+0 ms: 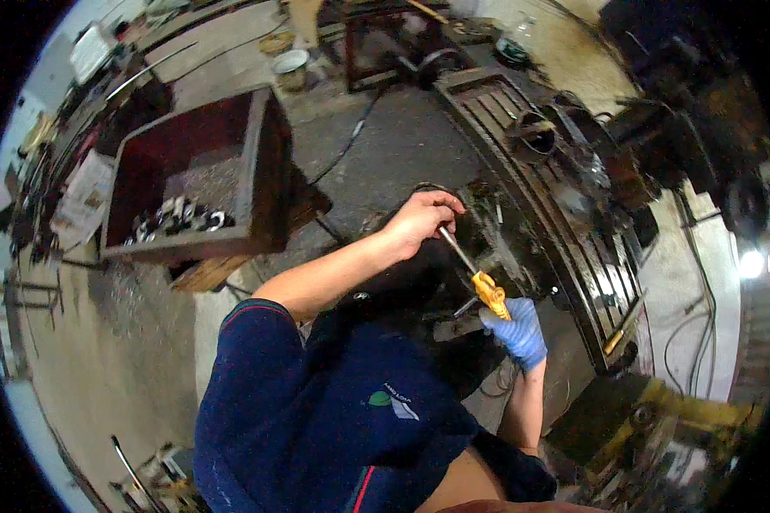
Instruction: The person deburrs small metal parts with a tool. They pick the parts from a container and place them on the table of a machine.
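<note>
My right hand (518,332), in a blue glove, is closed round the lower end of a yellow-bodied tool with a long thin metal tube (459,250). The tool slants up and left toward my bare left hand (417,224). There, curled fingers close on the tube's far end; the tip is hidden by them. A small dark metal bar (465,307) sticks out beside the yellow body. Behind the tool lie dark, greasy machine parts (498,224), too dim to make out singly.
A long slotted metal machine table (565,282) runs down my right side, with a round metal ring (532,137) and a yellow-handled tool (624,323) on it. At left stands a deep brown box (269,171) holding metal parts and shavings. A white bucket (291,68) is farther off.
</note>
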Demonstrator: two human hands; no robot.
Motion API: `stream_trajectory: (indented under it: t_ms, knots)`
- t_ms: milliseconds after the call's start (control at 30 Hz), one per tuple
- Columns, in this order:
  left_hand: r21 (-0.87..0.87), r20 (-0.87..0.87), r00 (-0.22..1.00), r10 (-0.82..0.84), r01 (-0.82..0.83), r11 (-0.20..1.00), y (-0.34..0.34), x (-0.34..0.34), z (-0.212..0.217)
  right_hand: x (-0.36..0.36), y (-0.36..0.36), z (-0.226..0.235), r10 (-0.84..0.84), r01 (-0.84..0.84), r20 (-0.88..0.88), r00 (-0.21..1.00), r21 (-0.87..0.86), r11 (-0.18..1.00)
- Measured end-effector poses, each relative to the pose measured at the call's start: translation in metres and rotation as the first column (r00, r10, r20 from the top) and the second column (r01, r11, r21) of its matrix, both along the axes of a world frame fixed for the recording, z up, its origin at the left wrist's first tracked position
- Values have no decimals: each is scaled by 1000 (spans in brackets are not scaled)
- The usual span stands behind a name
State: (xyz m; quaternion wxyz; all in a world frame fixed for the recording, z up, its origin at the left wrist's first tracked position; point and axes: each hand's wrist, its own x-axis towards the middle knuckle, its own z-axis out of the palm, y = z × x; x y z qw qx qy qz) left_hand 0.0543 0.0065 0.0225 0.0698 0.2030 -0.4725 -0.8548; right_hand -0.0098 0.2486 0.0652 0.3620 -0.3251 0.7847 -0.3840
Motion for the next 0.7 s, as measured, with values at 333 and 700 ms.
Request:
stream_trajectory:
  t_ms: [333,700]
  knots:
    - [-977,208,852,481,163,134,-130,230,160,-6,-8,-5,132,-134,-21,991,-182,974]
    - [-542,608,298,736,833,109,-249,338,63,-6,6,-3,28,-26,11,1000,-154,988]
